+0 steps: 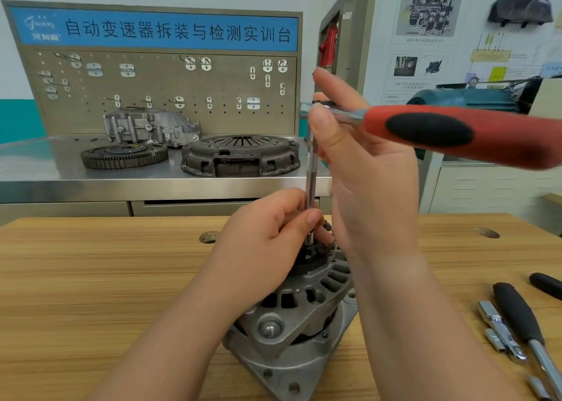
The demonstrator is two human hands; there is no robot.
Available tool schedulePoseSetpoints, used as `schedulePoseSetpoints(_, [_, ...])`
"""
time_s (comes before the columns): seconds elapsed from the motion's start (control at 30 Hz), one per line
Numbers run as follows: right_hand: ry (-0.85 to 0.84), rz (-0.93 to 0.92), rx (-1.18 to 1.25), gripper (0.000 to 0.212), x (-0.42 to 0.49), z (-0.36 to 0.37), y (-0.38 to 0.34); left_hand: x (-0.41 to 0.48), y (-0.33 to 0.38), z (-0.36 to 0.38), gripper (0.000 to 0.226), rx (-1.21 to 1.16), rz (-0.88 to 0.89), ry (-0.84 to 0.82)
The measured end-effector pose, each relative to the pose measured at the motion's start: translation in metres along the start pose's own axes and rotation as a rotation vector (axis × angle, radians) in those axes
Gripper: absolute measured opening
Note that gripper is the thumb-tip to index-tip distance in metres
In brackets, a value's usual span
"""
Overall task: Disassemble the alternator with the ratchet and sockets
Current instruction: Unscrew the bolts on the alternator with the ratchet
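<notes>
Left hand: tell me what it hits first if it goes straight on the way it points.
The left hand points up and right, and its fingers already pinch the extension bar. Beyond that, likely the right hand holding the ratchet, though depth is unclear.

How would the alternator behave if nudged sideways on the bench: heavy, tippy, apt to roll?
Probably heavy and rigid: the alternator looks like cast metal. It stands on end on a broad flange, so likely stable, unlikely to roll.
</notes>
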State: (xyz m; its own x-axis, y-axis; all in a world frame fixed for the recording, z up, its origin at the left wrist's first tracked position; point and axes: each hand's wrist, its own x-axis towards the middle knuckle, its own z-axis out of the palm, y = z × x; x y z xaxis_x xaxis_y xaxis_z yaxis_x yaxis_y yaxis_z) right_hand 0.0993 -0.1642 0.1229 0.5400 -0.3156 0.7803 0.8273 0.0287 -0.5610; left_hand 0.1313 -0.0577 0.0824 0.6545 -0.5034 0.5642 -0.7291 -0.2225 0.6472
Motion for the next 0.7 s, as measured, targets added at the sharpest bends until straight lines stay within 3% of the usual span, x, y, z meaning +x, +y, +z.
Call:
schedulePoseSetpoints(0.17, [-0.007, 0.190, 0.226, 0.022, -0.0006, -0.0001, 0.0043, -0.0010, 0.0009, 0.0000, 0.037, -0.097, 0.004, -0.011])
schedulePoseSetpoints(0.27, [0.039, 0.260, 0.243, 0.026, -0.0001, -0.0014, 0.0048, -0.0013, 0.0013, -0.0009, 0.031, -0.054, 0.025, -0.009])
schedulePoseSetpoints(0.4, [0.049, 0.055, 0.050, 0.020, 0.0009, -0.0022, 0.0016, 0.0010, 0.0023, 0.0002, 0.030, -0.069, -0.002, 0.001])
schedulePoseSetpoints(0.5, [-0.058, -0.049, -0.130, 0.027, 0.0025, -0.0005, -0.0016, 0.0002, 0.0030, 0.0008, 0.024, -0.062, -0.004, 0.014])
schedulePoseSetpoints(0.7, [-0.021, 0.234, 0.286, 0.028, -0.0009, -0.0015, 0.0044, -0.0011, 0.0039, -0.0003, 0.038, -0.091, 0.010, 0.005])
